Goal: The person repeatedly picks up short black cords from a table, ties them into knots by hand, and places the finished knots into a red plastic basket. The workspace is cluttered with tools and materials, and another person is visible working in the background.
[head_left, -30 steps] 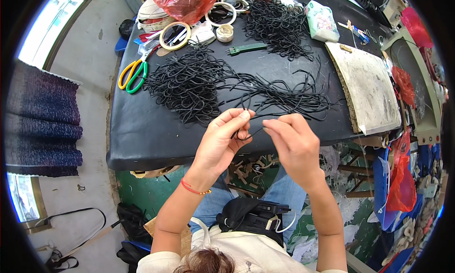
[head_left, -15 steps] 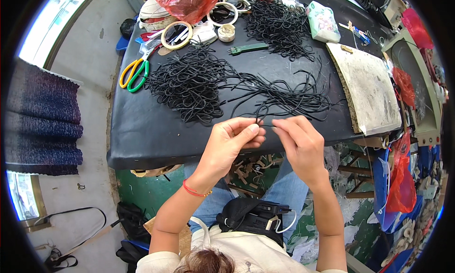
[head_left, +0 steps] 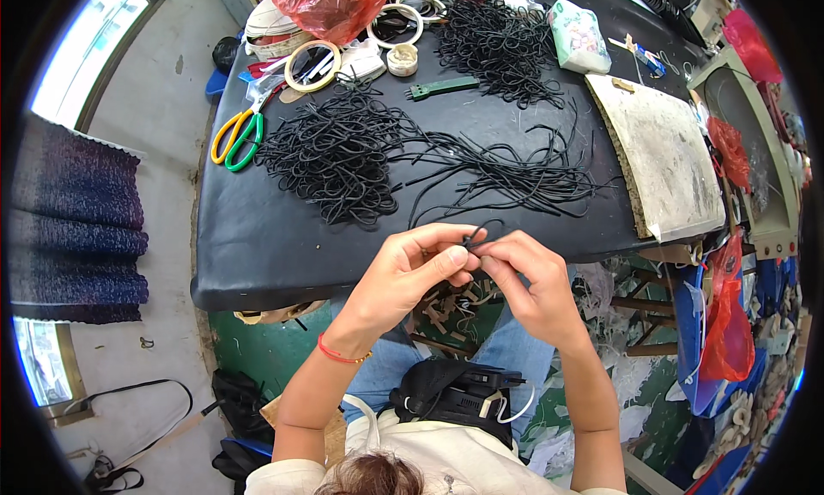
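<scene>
A thin black cord (head_left: 489,224) is pinched between my two hands in front of the table's near edge, and a small loop of it stands up above my fingers. My left hand (head_left: 421,259) is closed on the cord between thumb and fingertips. Close beside it, my right hand (head_left: 528,276) also pinches the cord. Just beyond my hands lies a loose bunch of straight black cords (head_left: 506,177). A tangled heap of looped black cords (head_left: 335,151) is to the left, and another heap (head_left: 493,44) sits farther back.
On the black-covered table (head_left: 257,255) are scissors (head_left: 240,140) with yellow and green handles, a green pronged tool (head_left: 442,87), tape rolls (head_left: 312,66), a small round tub (head_left: 402,60), a red plastic bag (head_left: 330,6) and a tissue pack (head_left: 579,36). A worn pale board (head_left: 657,156) lies at right.
My right hand has come in toward my left, closing the gap between them. The stretch of cord that ran straight between them now bends up in a loop.
</scene>
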Demonstrator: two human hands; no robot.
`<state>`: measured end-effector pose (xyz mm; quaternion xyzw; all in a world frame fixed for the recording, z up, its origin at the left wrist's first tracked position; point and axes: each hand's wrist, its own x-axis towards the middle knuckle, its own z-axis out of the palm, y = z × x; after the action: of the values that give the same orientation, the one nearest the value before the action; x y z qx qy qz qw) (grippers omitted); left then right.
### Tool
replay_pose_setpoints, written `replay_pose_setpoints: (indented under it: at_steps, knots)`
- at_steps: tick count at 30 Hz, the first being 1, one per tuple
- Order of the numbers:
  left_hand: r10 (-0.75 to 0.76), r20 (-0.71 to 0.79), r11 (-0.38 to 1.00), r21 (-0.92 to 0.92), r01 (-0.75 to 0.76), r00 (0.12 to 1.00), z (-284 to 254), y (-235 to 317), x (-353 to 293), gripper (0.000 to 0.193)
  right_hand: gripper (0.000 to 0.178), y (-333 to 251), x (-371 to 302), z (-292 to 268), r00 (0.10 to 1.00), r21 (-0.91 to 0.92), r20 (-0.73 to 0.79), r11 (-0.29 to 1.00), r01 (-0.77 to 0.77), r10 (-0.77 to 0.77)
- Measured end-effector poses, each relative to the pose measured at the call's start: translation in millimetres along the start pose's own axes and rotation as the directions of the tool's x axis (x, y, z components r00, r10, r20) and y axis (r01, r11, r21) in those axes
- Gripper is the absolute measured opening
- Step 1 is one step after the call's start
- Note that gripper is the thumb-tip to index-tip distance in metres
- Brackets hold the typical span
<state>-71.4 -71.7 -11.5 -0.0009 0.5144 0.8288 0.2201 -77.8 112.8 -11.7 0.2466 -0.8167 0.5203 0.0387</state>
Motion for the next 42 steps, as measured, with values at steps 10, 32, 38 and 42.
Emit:
replay_pose_setpoints:
  at_steps: [10,32,38,42]
  knots:
    - [0.054,-0.094,0.998,-0.029,-0.057,0.994,1,-8,-7,0.019,0.015,-17,-13,6,0.901,0.665,0.201,0.621,-0.414,0.385]
    - [0.328,-0.175,0.857,0.468,-0.215,0.928,24,-19,-11,0.031,0.021,7,-12,17,0.929,0.352,-0.055,0.878,-0.325,0.366]
    - [0.204,-0.09,0.852,0.507,-0.131,0.975,21,-6,-12,0.031,0.012,-1,-9,14,0.834,0.668,0.104,0.583,-0.463,0.542]
    - [0.167,-0.086,0.813,0.575,-0.088,0.982,23,-1,-10,0.031,0.011,1,-10,15,0.784,0.775,0.173,0.408,-0.482,0.597]
